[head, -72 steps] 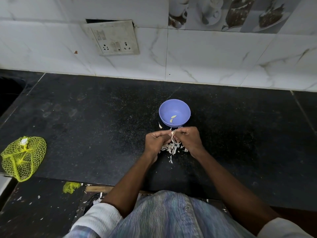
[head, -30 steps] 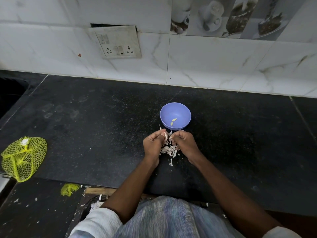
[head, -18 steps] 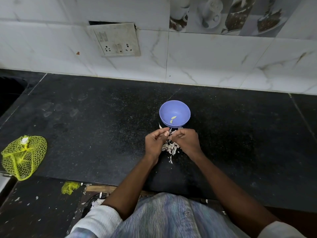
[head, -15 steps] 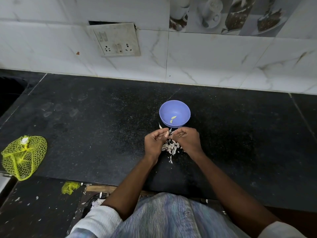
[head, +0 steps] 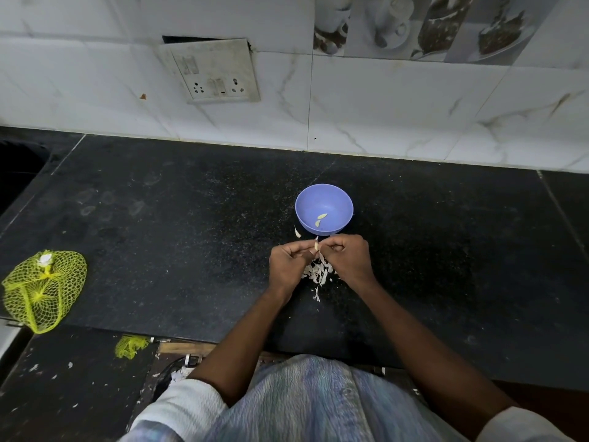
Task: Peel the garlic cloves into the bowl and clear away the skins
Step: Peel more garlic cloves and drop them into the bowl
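A small blue bowl [head: 324, 208] stands on the black counter [head: 178, 237] and holds two peeled garlic cloves [head: 320, 219]. Just in front of it, my left hand [head: 288, 264] and my right hand [head: 347, 261] meet over a pile of white garlic skins [head: 317, 272]. Both pinch one pale garlic clove [head: 316, 247] between their fingertips. One loose skin [head: 297, 232] lies by the bowl's left side.
A yellow mesh bag [head: 43, 290] lies at the counter's left front edge. A scrap of yellow mesh [head: 130, 345] sits below the edge. The tiled wall with a socket plate [head: 212, 71] runs along the back. A dark recess [head: 16, 173] opens at far left.
Both hands have stayed over the skin pile, working at the clove. The pale clove now shows more clearly between the fingertips. The bowl's contents are the same.
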